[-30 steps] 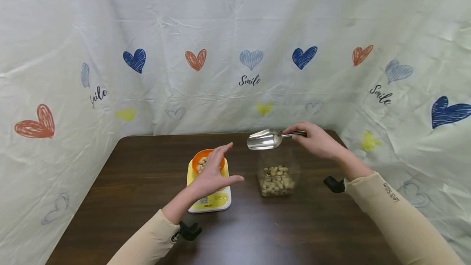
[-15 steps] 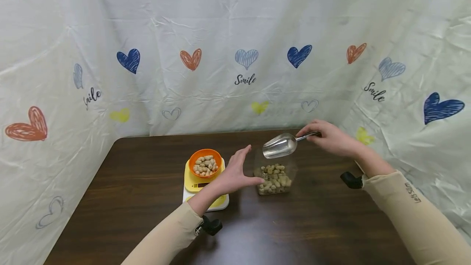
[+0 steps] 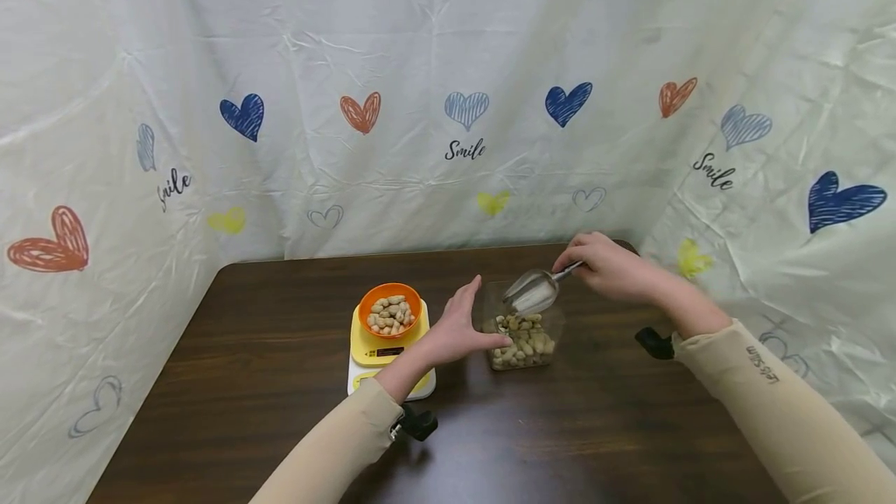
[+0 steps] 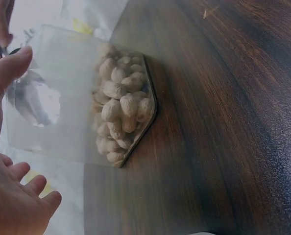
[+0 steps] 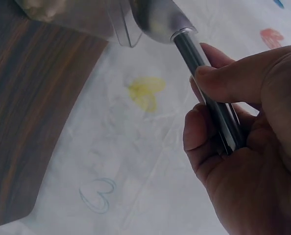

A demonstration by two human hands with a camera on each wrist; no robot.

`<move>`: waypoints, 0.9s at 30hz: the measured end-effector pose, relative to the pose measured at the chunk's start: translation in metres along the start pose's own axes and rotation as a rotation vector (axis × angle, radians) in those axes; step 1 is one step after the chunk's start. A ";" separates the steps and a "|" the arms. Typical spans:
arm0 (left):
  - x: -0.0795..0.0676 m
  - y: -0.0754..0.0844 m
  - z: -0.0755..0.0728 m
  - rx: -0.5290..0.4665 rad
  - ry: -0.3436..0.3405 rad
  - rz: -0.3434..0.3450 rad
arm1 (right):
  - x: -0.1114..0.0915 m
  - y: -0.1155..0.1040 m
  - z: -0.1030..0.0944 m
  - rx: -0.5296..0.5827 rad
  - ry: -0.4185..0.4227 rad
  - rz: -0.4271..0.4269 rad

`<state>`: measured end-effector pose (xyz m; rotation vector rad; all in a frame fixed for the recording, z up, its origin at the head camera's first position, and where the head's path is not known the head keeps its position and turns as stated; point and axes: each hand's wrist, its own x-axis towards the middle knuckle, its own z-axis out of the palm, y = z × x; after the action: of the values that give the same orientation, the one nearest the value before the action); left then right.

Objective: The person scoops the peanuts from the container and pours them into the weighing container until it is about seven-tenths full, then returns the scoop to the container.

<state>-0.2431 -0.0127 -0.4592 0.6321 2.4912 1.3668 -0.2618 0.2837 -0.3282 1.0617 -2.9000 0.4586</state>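
While the right hand grips the scoop by its handle, the blade tilts down into the upper part of the clear box, its lip apart from and just above the peanuts that fill the lower part. The left hand is spread beside the box's left wall, thumb well apart from the fingers and nothing grasped; whether it touches that wall I cannot tell. To dig in well, the lip should probably enter the nuts at a shallow slant, the wrist then rolling level so the load settles back in the blade. Steadying the box would seem wise, since thin walls like these may slide under a push. Its sides look smooth, rigid and slightly cloudy. The scoop is shiny metal, rounded like a trough, with a slim round handle; the nuts are tan, rough-shelled and pinched at the waist. Left of the box, on a yellow and white scale, stands a round orange bowl with more nuts inside. Beneath the box runs a dark wood-grain counter.
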 end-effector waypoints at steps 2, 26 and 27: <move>0.001 0.000 0.001 -0.002 -0.001 0.004 | 0.002 -0.001 0.003 -0.010 -0.006 -0.012; 0.010 0.001 0.006 -0.012 -0.016 0.026 | 0.023 0.002 0.042 -0.051 -0.135 -0.119; 0.010 0.001 0.006 -0.009 -0.015 0.028 | 0.022 0.002 0.042 -0.042 -0.139 -0.123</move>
<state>-0.2488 -0.0026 -0.4615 0.6750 2.4726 1.3773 -0.2768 0.2596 -0.3663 1.3057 -2.9233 0.3301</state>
